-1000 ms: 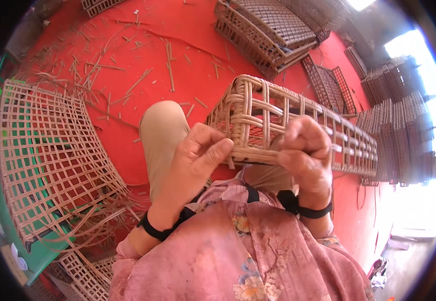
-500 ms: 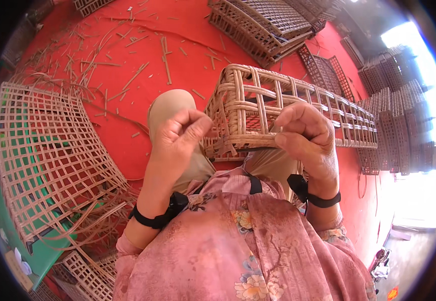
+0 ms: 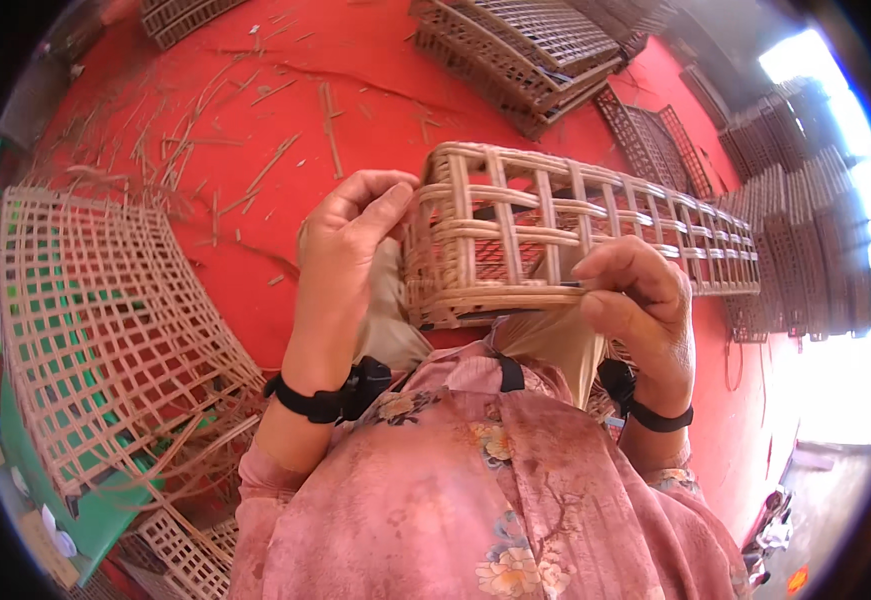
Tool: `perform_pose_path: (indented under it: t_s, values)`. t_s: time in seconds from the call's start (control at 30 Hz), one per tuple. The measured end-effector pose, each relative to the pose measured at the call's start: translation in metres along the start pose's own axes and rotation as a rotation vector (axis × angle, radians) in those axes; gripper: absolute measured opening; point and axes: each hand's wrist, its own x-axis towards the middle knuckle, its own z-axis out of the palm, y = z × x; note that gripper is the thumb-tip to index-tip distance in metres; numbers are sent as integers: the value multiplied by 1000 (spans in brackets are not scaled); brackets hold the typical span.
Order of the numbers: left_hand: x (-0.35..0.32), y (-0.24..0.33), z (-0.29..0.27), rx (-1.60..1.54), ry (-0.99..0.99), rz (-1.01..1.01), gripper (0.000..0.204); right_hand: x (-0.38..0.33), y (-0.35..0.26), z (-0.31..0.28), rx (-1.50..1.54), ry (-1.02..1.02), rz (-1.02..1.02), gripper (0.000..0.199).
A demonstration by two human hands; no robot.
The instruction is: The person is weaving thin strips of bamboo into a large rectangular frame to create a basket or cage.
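Observation:
A long, narrow basket (image 3: 555, 237) of tan woven strips, with open square gaps, lies across my knees, one end facing left. At its upper left corner my left hand (image 3: 355, 220) is closed, thumb and forefinger pinching the edge of that end. My right hand (image 3: 647, 312) is closed beside the lower front rim, thumb and forefinger nearly together. A thin dark sliver shows at those fingertips, too small to name. Both wrists wear black straps. The basket's underside is mostly hidden.
A large open-weave panel (image 3: 105, 320) with loose strip ends leans over a green surface (image 3: 120, 520) at left. Cut strips (image 3: 330, 130) litter the red floor covering. Woven crates (image 3: 525, 60) are stacked at the far side, with taller stacks (image 3: 805, 240) at right.
My left hand has moved up to the basket's corner. The right hand has shifted down and rightward along the rim. The basket has turned slightly, its left end a little lower.

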Motion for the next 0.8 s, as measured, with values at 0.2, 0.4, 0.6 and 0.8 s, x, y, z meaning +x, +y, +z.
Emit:
perform_pose_path:
  t_s: [0.2, 0.4, 0.6, 0.8]
  values:
    - [-19, 12, 34, 245, 1, 207, 16, -6, 24, -52, -189, 77, -132, 13]
    - [5, -16, -7, -163, -16, -6, 11, -37, 84, -191, -308, 890, -128, 18]
    - [19, -36, -37, -65, -6, 83, 19, -57, 164, -380, -1254, 972, 223, 30]
    - [19, -28, -38, -32, 93, 12, 19, -34, 221, -471, -359, 877, 693, 37]
